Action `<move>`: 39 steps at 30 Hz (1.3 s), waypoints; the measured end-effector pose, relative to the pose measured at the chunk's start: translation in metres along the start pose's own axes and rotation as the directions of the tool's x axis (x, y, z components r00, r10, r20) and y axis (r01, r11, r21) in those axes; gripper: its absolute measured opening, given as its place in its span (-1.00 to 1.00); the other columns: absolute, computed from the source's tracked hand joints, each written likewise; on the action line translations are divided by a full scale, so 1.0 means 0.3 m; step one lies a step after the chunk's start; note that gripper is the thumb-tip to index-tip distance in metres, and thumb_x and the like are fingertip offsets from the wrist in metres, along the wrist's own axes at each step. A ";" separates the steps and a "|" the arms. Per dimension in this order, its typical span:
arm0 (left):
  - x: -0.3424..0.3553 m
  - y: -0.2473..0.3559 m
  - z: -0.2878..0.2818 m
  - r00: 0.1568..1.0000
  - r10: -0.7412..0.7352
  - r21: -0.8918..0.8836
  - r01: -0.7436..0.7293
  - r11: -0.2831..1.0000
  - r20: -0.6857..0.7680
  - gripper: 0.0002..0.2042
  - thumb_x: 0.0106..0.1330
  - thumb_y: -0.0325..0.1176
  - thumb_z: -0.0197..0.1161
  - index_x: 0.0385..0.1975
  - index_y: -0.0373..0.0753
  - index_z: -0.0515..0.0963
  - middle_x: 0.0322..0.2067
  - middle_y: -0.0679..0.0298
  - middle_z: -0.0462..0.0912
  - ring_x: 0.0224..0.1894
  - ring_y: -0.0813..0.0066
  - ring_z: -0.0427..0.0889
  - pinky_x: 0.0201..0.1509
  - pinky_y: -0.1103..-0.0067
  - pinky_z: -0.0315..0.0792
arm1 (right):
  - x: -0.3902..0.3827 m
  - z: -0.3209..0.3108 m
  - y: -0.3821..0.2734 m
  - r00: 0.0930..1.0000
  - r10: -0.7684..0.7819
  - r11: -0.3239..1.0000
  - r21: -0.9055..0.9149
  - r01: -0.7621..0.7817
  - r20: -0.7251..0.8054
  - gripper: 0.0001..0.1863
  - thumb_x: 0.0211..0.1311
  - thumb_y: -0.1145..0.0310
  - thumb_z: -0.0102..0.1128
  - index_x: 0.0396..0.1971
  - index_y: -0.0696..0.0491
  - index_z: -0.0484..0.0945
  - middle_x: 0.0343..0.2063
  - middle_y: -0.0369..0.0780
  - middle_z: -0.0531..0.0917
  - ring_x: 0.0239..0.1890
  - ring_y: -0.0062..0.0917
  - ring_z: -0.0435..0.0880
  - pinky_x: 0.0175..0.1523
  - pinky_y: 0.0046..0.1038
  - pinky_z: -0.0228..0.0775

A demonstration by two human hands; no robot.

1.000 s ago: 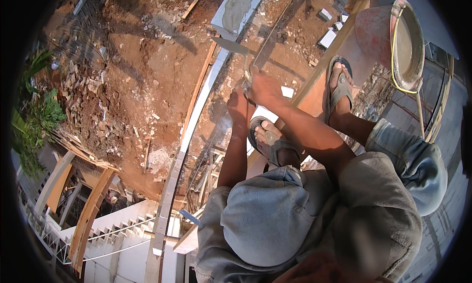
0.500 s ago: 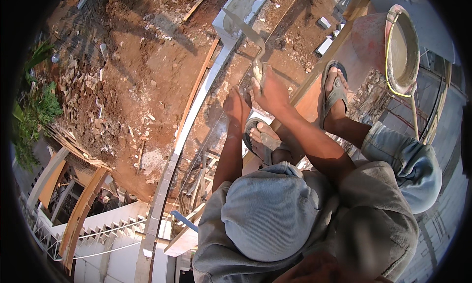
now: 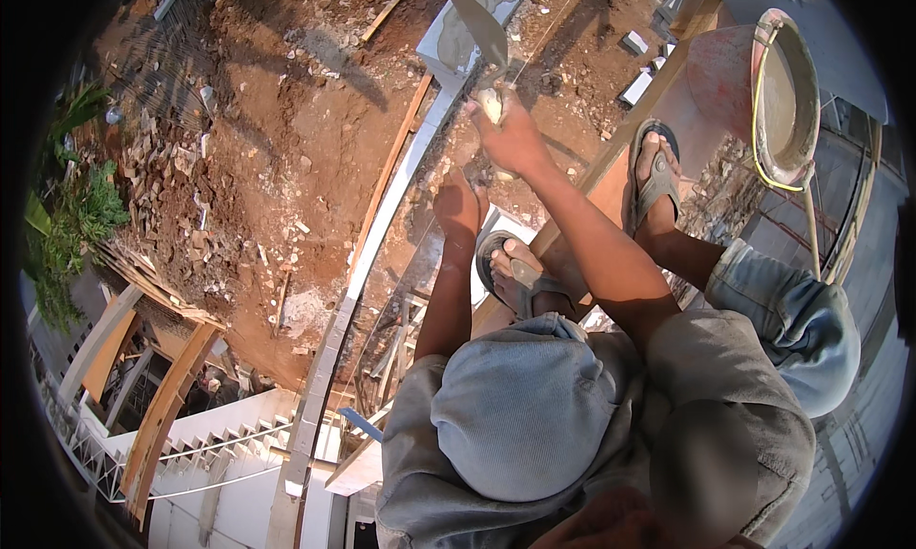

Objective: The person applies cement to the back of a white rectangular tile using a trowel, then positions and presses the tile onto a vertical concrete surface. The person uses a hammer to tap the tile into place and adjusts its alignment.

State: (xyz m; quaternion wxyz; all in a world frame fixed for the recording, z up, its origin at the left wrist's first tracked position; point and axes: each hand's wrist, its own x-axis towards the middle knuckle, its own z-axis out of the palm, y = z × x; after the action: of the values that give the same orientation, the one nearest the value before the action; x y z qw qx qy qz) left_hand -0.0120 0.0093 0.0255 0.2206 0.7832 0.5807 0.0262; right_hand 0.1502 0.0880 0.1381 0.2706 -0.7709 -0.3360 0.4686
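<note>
My right hand (image 3: 510, 134) grips the pale handle of a steel trowel (image 3: 482, 24), whose blade is held over the grey-plastered top end (image 3: 450, 48) of a long narrow ledge. Below it and to the left, my left hand (image 3: 458, 206) is closed, with whatever it holds too hidden to name. My two sandalled feet (image 3: 658, 177) show beside a wooden board (image 3: 601, 186). At the upper right is an oval, stained tub (image 3: 792, 105) of grey wet mix, with a yellow cord along its rim.
Far below lies red soil (image 3: 305, 167) with rubble and white blocks (image 3: 637, 88). The pale ledge (image 3: 391, 206) curves down the middle. Curved timber forms (image 3: 167, 406), a white stair (image 3: 229, 435) and plants (image 3: 91, 196) are at the left; grey concrete (image 3: 859, 339) is at the right.
My right hand has moved up and away from my left hand, and the trowel blade has swung upward over the plastered ledge end. My left hand has moved little.
</note>
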 end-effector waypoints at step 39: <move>0.040 0.032 -0.022 0.986 -0.144 -0.106 0.152 0.983 0.087 -0.63 0.22 -0.15 0.26 -0.19 -0.36 0.44 -0.31 -0.10 0.60 -0.26 -0.09 0.62 -0.18 0.20 0.51 | 0.261 -0.326 0.090 0.989 -0.132 0.900 -0.427 0.091 -0.067 -0.34 0.35 -0.07 -0.01 0.11 0.27 0.37 -0.15 0.23 0.60 -0.01 0.08 0.58 0.12 -0.09 0.40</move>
State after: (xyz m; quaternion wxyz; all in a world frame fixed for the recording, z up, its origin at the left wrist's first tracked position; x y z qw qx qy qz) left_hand -0.0014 0.0202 0.0327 0.2884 0.7246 0.6258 0.0116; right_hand 0.2719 0.1215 0.1166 0.1393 -0.8118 -0.4599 0.3318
